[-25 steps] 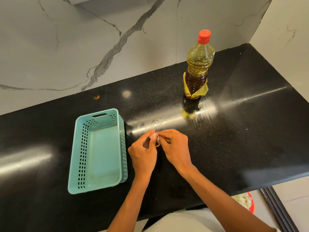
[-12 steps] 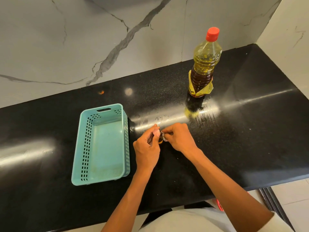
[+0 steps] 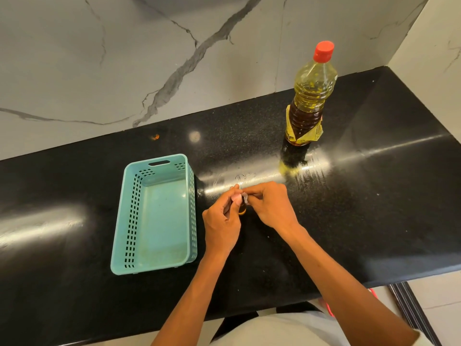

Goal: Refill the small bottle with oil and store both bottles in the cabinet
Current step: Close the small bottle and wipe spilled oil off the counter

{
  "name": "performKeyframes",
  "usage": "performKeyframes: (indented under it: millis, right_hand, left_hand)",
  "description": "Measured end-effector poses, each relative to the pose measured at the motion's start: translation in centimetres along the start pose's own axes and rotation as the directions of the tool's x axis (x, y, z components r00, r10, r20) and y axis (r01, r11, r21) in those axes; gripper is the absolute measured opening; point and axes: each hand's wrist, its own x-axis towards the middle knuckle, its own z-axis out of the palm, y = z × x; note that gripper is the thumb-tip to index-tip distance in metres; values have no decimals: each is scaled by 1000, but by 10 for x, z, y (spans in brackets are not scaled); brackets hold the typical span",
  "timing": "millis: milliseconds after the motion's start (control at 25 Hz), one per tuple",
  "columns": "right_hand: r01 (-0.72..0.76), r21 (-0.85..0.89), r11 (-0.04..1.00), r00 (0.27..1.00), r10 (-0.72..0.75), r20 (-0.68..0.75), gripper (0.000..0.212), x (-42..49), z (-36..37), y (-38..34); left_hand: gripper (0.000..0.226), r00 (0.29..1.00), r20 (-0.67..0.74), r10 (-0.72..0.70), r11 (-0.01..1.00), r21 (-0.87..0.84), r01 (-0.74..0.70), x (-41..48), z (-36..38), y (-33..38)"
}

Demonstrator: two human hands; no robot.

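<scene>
A tiny bottle (image 3: 242, 209) with amber oil stands on the black counter (image 3: 374, 208), mostly hidden between my hands. My left hand (image 3: 222, 221) grips its body. My right hand (image 3: 269, 208) pinches the small clear cap at its top. The big oil bottle (image 3: 309, 96), red-capped and about half full with a torn yellow label, stands upright farther back to the right, apart from both hands.
A teal perforated basket (image 3: 124, 245) with nothing in it sits just left of my left hand. A marble wall runs along the counter's back and right side. The counter's front edge lies near my body, with floor tiles below right.
Both hands stay together on the tiny bottle; my right hand's fingers have shifted slightly at its top. The view has shifted a little.
</scene>
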Motion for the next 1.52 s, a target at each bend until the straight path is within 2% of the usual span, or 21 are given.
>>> performKeyframes:
  millis: [160,280,360,440,560,640,720,880,960,1000,1160,1360,1520]
  right_hand:
    - [-93,-131,987,989,107,102,23,1,3,5]
    - [-151,89,984,988,152,6,23,0,-5,7]
    - [-213,196,957,976,219,-13,25,-6,-9,9]
    - [-270,319,908,961,277,24,19,-15,-8,8]
    - [-224,406,886,964,264,-45,13,-23,-1,5]
    - [-166,391,905,964,233,-130,18,-23,4,6]
    - [-127,332,935,972,184,-148,20,-20,7,5]
    - [-77,72,994,993,83,-79,18,-10,8,9]
    - [-20,-123,992,1000,19,-7,20,-5,10,5]
    - [-3,-168,986,1000,3,2,20,-3,10,2]
    - [48,25,999,994,-45,-104,17,-8,4,-4]
    - [-14,-135,991,1000,17,18,22,-8,13,-4]
    - [106,13,994,991,-105,-79,20,-12,5,-4]
  left_hand:
    - [27,999,43,18,1000,-22,-17,3,-3,-2]
    - [31,996,84,43,997,-61,-38,5,-4,-2]
    - [36,998,-1,61,998,-34,-61,-1,1,-3]
    - [48,992,-114,45,999,5,-44,-7,7,-2]
    - [42,982,-188,10,999,-29,-16,-11,13,2]
    - [32,985,-174,-6,998,-59,-4,-10,13,1]
    - [28,992,-124,-25,997,-77,16,-10,11,0]
    - [33,999,-40,-8,989,-149,2,-10,8,3]
    - [34,1000,-6,-25,976,-218,23,-10,6,1]
    - [32,999,9,-46,969,-241,47,-10,6,-1]
    - [41,996,30,-79,951,-298,85,-10,7,-2]
    - [50,998,36,-43,956,-288,51,-11,8,1]
    - [54,998,53,-18,955,-295,32,-10,10,-2]
